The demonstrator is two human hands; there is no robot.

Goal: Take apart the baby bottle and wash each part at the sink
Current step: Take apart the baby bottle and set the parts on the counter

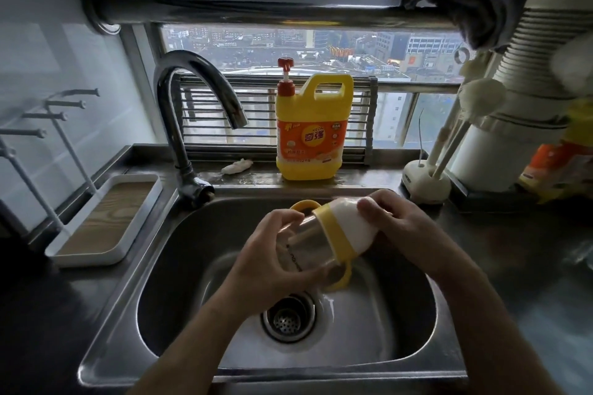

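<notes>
1. The steel sink (167,282) fills the lower middle of the view. The baby bottle (308,250) is held in the air above its basin, just over the drain strainer (288,317) and touching neither.
2. Your left hand (272,253) comes in from below. Its fingers (285,218) are curled round the bottle's steel body and grip it. Your palm covers the base end, so you cannot see the bottom.
3. Your right hand (394,221) reaches in from the right. Its fingers (369,205) and thumb wrap the white cap (349,228) in a closed grip.
4. The bottle lies tilted, base toward the lower left and top toward the upper right. Its body is brushed metal, short and wide.
5. The cap is a smooth white dome. It hides whatever sits beneath it.
6. A yellow collar (335,234) rings the bottle where the cap meets the body.
7. Two yellow loop handles hang from that collar. The upper handle (305,204) shows above your left fingers. The lower handle (341,279) is partly hidden behind the body.
8. Dark lettering runs along the steel, too blurred to read.
9. On the surface behind the sink stands a yellow detergent jug (313,131). The objects at the far right edge are smeared and cut off.
</notes>
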